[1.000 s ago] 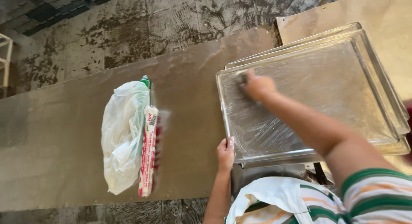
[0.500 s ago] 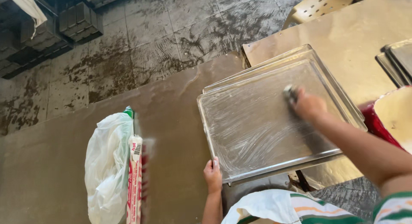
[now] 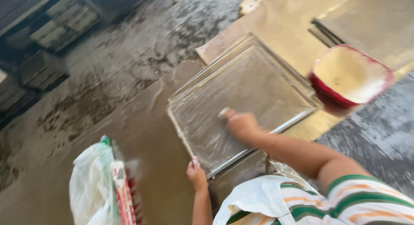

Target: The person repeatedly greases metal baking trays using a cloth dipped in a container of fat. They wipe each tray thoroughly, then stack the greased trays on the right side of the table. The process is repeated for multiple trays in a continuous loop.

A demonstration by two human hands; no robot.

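Observation:
A square metal baking tray (image 3: 276, 65) lies on top of a stack of like trays on the brown table, its inside shiny and smeared. My right hand (image 3: 241, 122) presses a small pale wad (image 3: 224, 112) against the tray's floor near its near-left part. My left hand (image 3: 196, 175) grips the tray's near corner at the rim. The picture is blurred by motion.
A red tub with a pale inside (image 3: 349, 76) stands right of the trays. More flat trays (image 3: 366, 22) lie at the far right. A white plastic bag (image 3: 92, 190) and a long printed packet (image 3: 123, 195) lie on the brown table (image 3: 142, 134) at left. Dark crates (image 3: 47, 35) sit on the wet floor.
My right hand has swept with the wad from the tray's far right side back toward its near-left part. The left hand stays on the corner. My view has swung right, showing the red tub.

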